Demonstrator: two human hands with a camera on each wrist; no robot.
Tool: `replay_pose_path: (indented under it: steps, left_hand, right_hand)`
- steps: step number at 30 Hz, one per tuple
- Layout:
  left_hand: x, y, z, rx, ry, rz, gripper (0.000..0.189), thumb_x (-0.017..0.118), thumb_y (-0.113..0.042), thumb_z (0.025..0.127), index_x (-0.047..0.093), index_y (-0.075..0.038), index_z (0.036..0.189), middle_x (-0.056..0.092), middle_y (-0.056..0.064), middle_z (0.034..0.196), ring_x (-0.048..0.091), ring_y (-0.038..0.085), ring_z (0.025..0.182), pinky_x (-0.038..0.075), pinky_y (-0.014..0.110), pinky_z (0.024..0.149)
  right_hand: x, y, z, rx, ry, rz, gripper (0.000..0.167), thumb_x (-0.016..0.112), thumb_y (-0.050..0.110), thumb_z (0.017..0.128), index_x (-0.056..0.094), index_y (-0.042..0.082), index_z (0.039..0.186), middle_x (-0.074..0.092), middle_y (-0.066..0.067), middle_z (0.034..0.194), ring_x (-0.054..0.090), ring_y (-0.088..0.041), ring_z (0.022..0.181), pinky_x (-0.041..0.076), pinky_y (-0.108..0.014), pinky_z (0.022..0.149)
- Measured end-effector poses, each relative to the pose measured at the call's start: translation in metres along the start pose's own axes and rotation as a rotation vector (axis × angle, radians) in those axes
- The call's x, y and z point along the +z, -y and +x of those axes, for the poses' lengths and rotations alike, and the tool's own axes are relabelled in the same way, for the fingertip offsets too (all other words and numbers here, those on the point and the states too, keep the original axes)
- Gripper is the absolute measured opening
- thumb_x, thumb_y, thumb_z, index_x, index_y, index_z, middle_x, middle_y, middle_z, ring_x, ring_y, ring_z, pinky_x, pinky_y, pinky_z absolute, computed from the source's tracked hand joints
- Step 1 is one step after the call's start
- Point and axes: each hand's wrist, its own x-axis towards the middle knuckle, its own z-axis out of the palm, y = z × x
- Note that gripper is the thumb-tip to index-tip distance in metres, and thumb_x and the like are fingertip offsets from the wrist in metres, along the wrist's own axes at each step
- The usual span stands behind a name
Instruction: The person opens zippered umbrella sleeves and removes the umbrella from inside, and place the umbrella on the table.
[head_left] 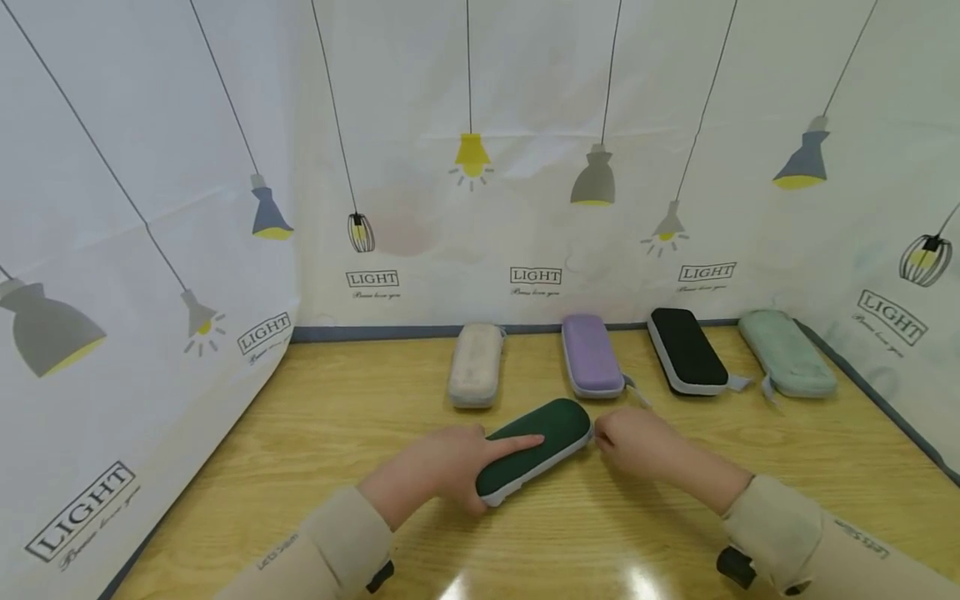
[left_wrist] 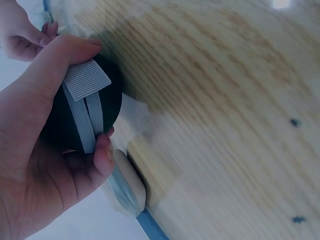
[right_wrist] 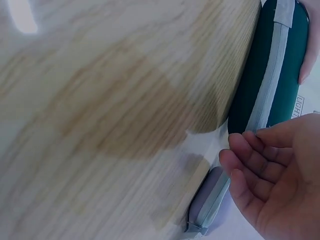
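Note:
A dark green zip case (head_left: 562, 423) with a light grey zip band lies slanted on the wooden table. My left hand (head_left: 457, 462) grips its near left end, index finger stretched along the top. In the left wrist view the thumb and fingers curl round that end, beside a ribbed grey fabric tab (left_wrist: 88, 80) and the zip band (left_wrist: 92, 117). My right hand (head_left: 637, 442) is at the other end, its thumb and curled index finger pinching at the end of the zip (right_wrist: 262, 107). The zip pull itself is hidden by the fingertips.
Behind the green case stand a cream case (head_left: 476, 367), a purple case (head_left: 592, 354), a black case (head_left: 688, 350) and a mint case (head_left: 787, 354) in a row along the back. A white sheet (head_left: 525, 225) printed with lamps walls the table (head_left: 337, 400) at the back and sides.

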Motion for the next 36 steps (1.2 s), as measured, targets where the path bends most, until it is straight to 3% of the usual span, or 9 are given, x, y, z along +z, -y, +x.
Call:
replay_pose_path:
  steps: [7, 12, 17, 24, 28, 32, 36]
  left_hand:
    - [0.0, -0.004, -0.002, 0.005, -0.015, -0.002, 0.107, 0.081, -0.045, 0.075, 0.004, -0.061, 0.147, 0.056, 0.007, 0.105, 0.051, 0.013, 0.074, 0.048, 0.03, 0.065]
    - [0.002, -0.006, -0.004, 0.012, -0.028, -0.017, 0.104, 0.079, -0.047, 0.076, 0.007, -0.057, 0.149, 0.057, 0.008, 0.108, 0.052, 0.013, 0.078, 0.049, 0.03, 0.067]
    - [0.003, -0.011, -0.003, -0.027, -0.035, -0.039, 0.105, 0.081, -0.049, 0.074, 0.007, -0.057, 0.149, 0.057, 0.009, 0.11, 0.053, 0.013, 0.077, 0.049, 0.03, 0.067]
    - [0.007, -0.016, 0.004, -0.083, -0.06, -0.172, 0.111, 0.081, -0.049, 0.073, 0.001, -0.054, 0.151, 0.058, 0.005, 0.096, 0.053, 0.012, 0.072, 0.048, 0.03, 0.065]
    - [0.007, -0.018, 0.005, -0.102, -0.072, -0.175, 0.111, 0.081, -0.049, 0.073, 0.002, -0.052, 0.152, 0.058, 0.003, 0.094, 0.053, 0.011, 0.071, 0.048, 0.03, 0.065]
    - [0.005, -0.022, 0.004, -0.116, -0.064, -0.151, 0.112, 0.081, -0.051, 0.073, 0.003, -0.051, 0.152, 0.058, 0.004, 0.097, 0.053, 0.011, 0.074, 0.048, 0.029, 0.067]
    - [0.003, -0.026, 0.002, -0.136, -0.048, -0.162, 0.116, 0.084, -0.054, 0.069, 0.002, -0.052, 0.152, 0.058, 0.006, 0.101, 0.054, 0.012, 0.077, 0.049, 0.03, 0.071]
  right_hand:
    - [0.003, -0.001, -0.002, -0.011, -0.024, 0.061, 0.014, 0.061, 0.005, 0.093, 0.064, 0.009, 0.081, 0.055, 0.004, 0.073, 0.048, -0.011, 0.063, 0.043, -0.031, 0.058]
    - [0.003, -0.005, -0.001, -0.116, -0.057, 0.094, 0.015, 0.061, -0.001, 0.091, 0.064, 0.008, 0.08, 0.053, 0.003, 0.087, 0.05, -0.008, 0.071, 0.047, -0.028, 0.063]
    - [0.004, -0.007, 0.0, -0.201, -0.057, 0.083, 0.018, 0.06, -0.005, 0.089, 0.064, 0.01, 0.081, 0.053, -0.002, 0.096, 0.053, -0.012, 0.077, 0.049, -0.031, 0.067]
    - [0.006, 0.004, 0.003, -0.2, -0.041, 0.271, 0.026, 0.051, -0.015, 0.089, 0.056, 0.009, 0.08, 0.049, -0.004, 0.092, 0.049, -0.015, 0.08, 0.044, -0.031, 0.068]
    - [-0.001, 0.008, 0.007, -0.092, -0.011, 0.308, 0.019, 0.052, -0.01, 0.089, 0.06, 0.007, 0.089, 0.058, -0.001, 0.09, 0.054, -0.015, 0.079, 0.047, -0.033, 0.068]
    - [-0.003, 0.006, 0.012, 0.097, -0.011, 0.309, 0.005, 0.059, 0.005, 0.092, 0.063, 0.005, 0.096, 0.062, -0.002, 0.091, 0.057, -0.016, 0.078, 0.049, -0.037, 0.069]
    - [0.003, 0.004, 0.017, 0.15, 0.004, 0.214, 0.018, 0.07, 0.023, 0.09, 0.069, 0.006, 0.097, 0.067, 0.0, 0.088, 0.06, -0.012, 0.074, 0.051, -0.036, 0.07]
